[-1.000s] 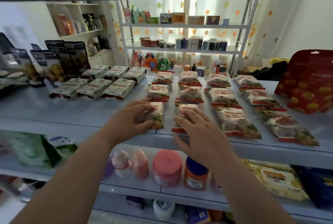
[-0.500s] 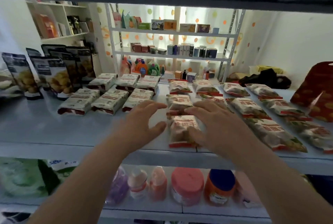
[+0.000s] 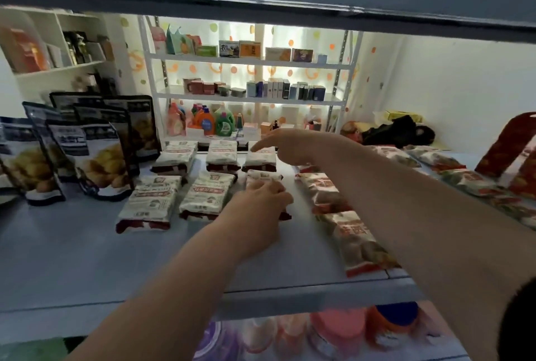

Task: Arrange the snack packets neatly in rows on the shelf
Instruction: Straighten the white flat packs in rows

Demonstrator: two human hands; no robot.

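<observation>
The left hand (image 3: 258, 207), fingers curled, holds the front white packet (image 3: 263, 177) at frame centre. Just above it, the right hand (image 3: 293, 147) reaches loose, straight fingers to the rear white packet (image 3: 259, 159), gripping nothing. Both hands have left the red-and-green packets (image 3: 353, 238) at lower right, so that column on the shelf (image 3: 72, 259) looks done and the white block is next.

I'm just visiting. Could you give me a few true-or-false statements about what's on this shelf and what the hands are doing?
1. The left hand is on a front-row white packet. True.
2. The right hand reaches toward the back-row white packets. True.
3. The dark pouches lie flat on the right. False: they stand upright on the left.
4. The white packets are heaped in one pile. False: they lie in two rows of three.
</observation>
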